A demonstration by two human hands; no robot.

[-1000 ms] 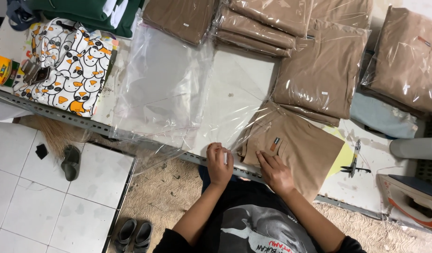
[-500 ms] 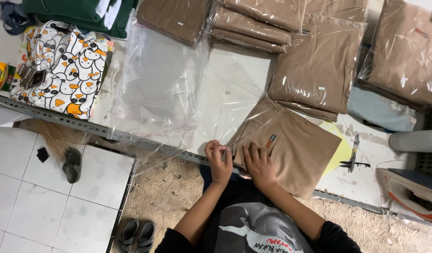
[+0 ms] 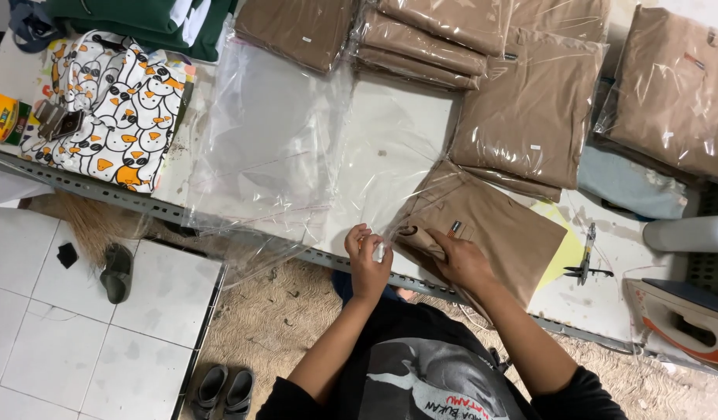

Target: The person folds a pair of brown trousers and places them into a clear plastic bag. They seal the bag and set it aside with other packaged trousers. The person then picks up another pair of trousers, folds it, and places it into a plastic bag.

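A folded tan garment (image 3: 491, 225) lies at the near edge of the white table (image 3: 409, 117). My right hand (image 3: 462, 260) presses on its near corner. My left hand (image 3: 367, 257) pinches the open edge of a clear plastic bag (image 3: 374, 179) just left of the garment. The garment's far end sits inside the bag's mouth. A stack of empty clear bags (image 3: 266, 148) spreads out to the left.
Several bagged tan garments (image 3: 530, 109) are piled along the back and right. A duck-print bag (image 3: 110, 101) and green cloth (image 3: 141, 19) lie at left. Scissors (image 3: 586, 260) and an iron (image 3: 682, 315) sit at right. Shoes (image 3: 227, 389) and a slipper (image 3: 116, 272) rest on the tiled floor.
The garment has slid left and farther into the bag's mouth. My left hand took hold of the bag edge, and my right hand shifted to the garment's near corner.
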